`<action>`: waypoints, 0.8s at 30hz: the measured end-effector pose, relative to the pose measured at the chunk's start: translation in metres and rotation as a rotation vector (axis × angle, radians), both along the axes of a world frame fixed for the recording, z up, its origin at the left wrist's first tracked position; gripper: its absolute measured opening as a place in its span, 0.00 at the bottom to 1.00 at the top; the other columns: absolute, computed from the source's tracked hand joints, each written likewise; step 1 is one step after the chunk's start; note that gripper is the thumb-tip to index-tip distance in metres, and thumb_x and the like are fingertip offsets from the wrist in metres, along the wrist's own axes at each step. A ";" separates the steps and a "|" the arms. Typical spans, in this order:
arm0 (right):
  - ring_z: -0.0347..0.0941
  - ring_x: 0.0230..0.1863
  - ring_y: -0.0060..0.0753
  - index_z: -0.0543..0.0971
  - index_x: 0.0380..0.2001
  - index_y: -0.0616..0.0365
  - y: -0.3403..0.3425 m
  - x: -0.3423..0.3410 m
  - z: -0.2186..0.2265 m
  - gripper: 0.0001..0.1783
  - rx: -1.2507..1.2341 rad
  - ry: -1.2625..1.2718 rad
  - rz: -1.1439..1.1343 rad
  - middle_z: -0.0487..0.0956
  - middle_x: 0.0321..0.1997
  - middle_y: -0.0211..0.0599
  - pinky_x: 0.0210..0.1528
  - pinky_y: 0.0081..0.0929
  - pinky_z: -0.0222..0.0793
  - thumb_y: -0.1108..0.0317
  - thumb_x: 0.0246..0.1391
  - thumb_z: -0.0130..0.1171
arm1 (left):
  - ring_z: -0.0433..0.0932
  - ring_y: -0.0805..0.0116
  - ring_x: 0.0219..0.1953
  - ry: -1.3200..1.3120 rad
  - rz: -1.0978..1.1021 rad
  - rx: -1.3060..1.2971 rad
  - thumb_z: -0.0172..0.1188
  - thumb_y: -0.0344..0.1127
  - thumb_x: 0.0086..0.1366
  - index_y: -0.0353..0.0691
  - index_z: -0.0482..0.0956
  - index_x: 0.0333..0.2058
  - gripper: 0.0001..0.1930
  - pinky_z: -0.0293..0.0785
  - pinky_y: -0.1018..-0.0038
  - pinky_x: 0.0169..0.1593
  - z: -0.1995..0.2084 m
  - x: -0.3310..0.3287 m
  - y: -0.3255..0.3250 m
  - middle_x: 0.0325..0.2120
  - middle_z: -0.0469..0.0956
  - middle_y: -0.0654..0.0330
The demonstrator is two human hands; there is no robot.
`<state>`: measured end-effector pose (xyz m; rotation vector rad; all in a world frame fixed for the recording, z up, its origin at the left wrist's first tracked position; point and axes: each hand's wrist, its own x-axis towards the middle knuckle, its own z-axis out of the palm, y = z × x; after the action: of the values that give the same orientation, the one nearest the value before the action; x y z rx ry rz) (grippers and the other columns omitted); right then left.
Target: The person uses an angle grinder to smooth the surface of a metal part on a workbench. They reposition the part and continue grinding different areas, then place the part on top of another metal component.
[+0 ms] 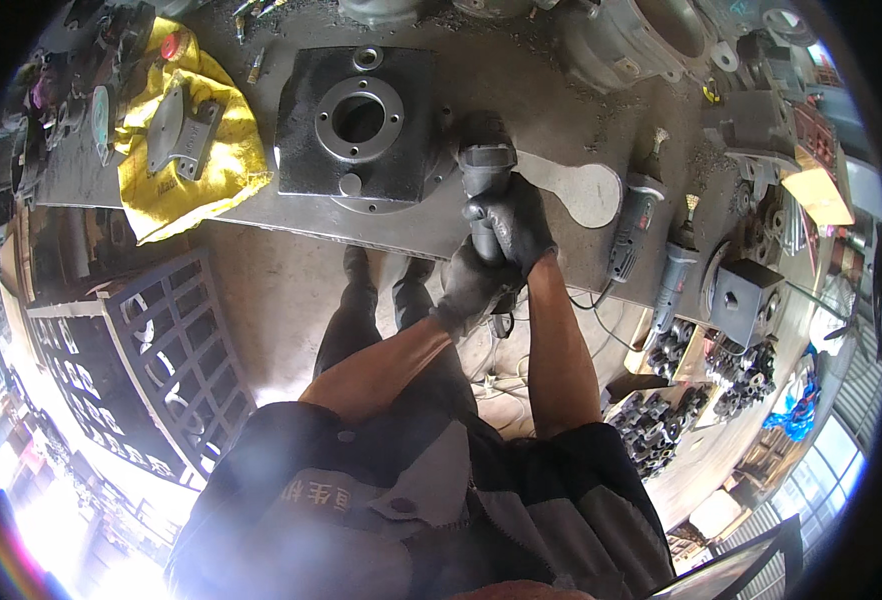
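Observation:
Both my hands wear dark gloves and are closed around a dark handheld power tool point(487, 160); its exact kind is not clear. My right hand point(521, 222) grips it just behind the head. Lower down, my left hand point(473, 282) wraps round its rear part. The tool's head is over the workbench point(421, 228) near its front edge. Beside it, to the right, a flat pale piece with a rounded end point(589, 195) lies on the bench. On the left, a black square metal block point(306, 120) has a round flanged hole in its face.
A yellow cloth or bag point(196, 205) with a metal bracket point(199, 140) lies at the left. Right of my hands are two corded grinders point(636, 225) point(673, 275) with brush tips. Large castings point(631, 50) stand behind. A metal crate point(176, 340) is at lower left; cables point(506, 385) trail below.

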<state>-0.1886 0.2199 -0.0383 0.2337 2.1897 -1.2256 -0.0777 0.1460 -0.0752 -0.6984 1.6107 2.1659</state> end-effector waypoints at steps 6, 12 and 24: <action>0.82 0.36 0.41 0.81 0.37 0.62 -0.004 -0.023 0.005 0.23 0.079 0.041 0.064 0.85 0.34 0.45 0.42 0.36 0.77 0.62 0.35 0.73 | 0.79 0.74 0.32 -0.131 0.056 0.154 0.67 0.25 0.54 0.34 0.75 0.45 0.19 0.78 0.74 0.34 0.022 -0.025 0.000 0.33 0.80 0.62; 0.82 0.37 0.44 0.82 0.37 0.62 -0.010 -0.038 -0.004 0.24 0.054 0.066 0.084 0.84 0.35 0.49 0.43 0.37 0.77 0.58 0.37 0.72 | 0.79 0.73 0.27 -0.115 0.184 0.237 0.65 0.23 0.54 0.35 0.73 0.44 0.17 0.77 0.73 0.27 0.017 -0.039 0.000 0.30 0.78 0.61; 0.81 0.40 0.49 0.82 0.33 0.60 -0.002 -0.058 -0.019 0.22 0.101 0.241 0.286 0.82 0.36 0.51 0.45 0.39 0.77 0.55 0.37 0.71 | 0.77 0.73 0.25 0.051 0.227 0.143 0.65 0.24 0.52 0.36 0.73 0.41 0.17 0.75 0.73 0.25 -0.006 -0.052 0.013 0.29 0.78 0.62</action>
<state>-0.2464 0.2175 -0.0572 -0.1926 2.3917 -1.0282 -0.1299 0.1593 -0.0812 -0.8221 1.4430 2.4496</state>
